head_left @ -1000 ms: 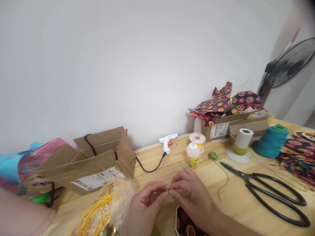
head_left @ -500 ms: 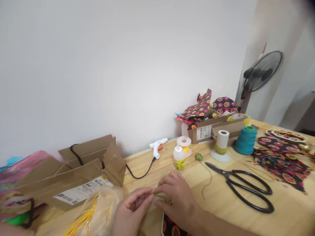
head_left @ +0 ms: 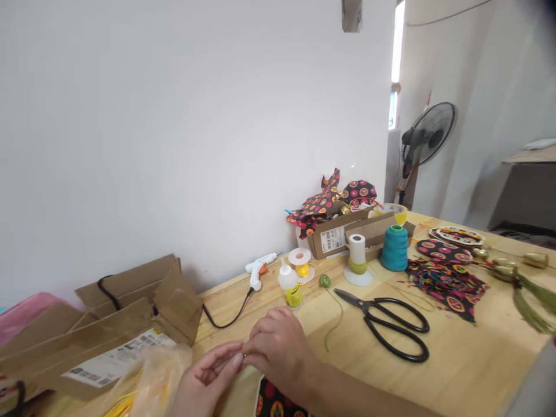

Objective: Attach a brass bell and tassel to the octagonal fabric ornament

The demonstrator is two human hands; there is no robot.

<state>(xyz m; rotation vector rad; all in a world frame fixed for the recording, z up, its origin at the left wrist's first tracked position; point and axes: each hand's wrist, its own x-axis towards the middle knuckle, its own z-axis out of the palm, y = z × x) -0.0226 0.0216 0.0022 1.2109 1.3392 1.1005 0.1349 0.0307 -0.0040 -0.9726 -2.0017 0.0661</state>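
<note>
My left hand [head_left: 207,379] and my right hand [head_left: 278,353] meet fingertip to fingertip above the wooden table [head_left: 469,359]. Both are pinched on something too small to name, of which only a tiny dark speck shows between the fingers. Beneath my right wrist lies a black patterned fabric piece [head_left: 275,402] with a pale edge. Black-handled scissors [head_left: 369,302] rest to the right, blades towards a loose green cord [head_left: 341,318] and its small green bundle [head_left: 324,281]. A glue bottle [head_left: 290,285] stands just behind my right hand.
Left: an open cardboard box [head_left: 125,341] and a plastic bag of yellow cord [head_left: 152,379]. Behind: a white glue gun [head_left: 256,271], yellow spool [head_left: 300,263], white spool [head_left: 357,252], teal thread cone [head_left: 394,249] and fabric-filled box [head_left: 332,236]. Right: patterned fabric scraps [head_left: 452,286] and gold bells [head_left: 504,269].
The view has turned right, so things on the table sit further left and more of the right side shows. My hands stay together, and the green strand between them no longer shows.
</note>
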